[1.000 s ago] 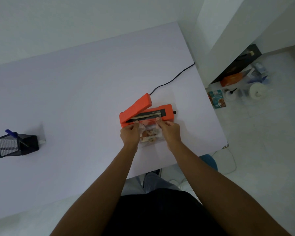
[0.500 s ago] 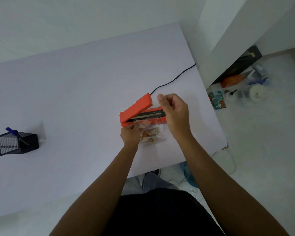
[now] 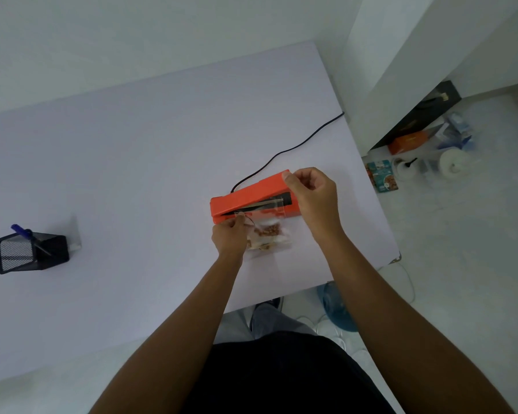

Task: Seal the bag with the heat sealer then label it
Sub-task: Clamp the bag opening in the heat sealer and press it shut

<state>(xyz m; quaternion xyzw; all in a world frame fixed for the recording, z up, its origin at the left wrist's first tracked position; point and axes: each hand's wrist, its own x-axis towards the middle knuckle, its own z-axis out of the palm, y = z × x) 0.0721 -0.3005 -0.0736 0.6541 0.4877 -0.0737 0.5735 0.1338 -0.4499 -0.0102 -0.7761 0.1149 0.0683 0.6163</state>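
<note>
Your right hand [image 3: 311,195] has left the bag's right corner, where it sat a second ago, and now rests on the free end of the heat sealer's orange lid [image 3: 253,191], thumb on the top edge and the other fingers curled over the far end; the lid, which stood well raised in the earlier views, has come down to a narrow wedge above the base, with a dark gap open along the sealing bar. Your left hand [image 3: 231,239] has stayed put, thumb and forefinger pinched on the left top corner of the clear bag [image 3: 266,234]. The bag lies flat on the white table [image 3: 132,174], its mouth laid across the bar inside the heat sealer [image 3: 248,204] and its body, holding brown pieces, trailing toward you. The black power cord [image 3: 290,147] runs from the sealer's far side off the table's right edge. Judgement: the sealing step is in hand but not complete, since the lid is not yet fully closed on the film. With only one corner held, the right side of the mouth appears free, so a crease or skew under the bar is the likely fault; check that the film lies flat before you press. Labelling has not begun: the black mesh pen holder [image 3: 32,252] with a blue pen [image 3: 21,230] stands well apart at the left, and a small white item just beside it cannot be identified.
</note>
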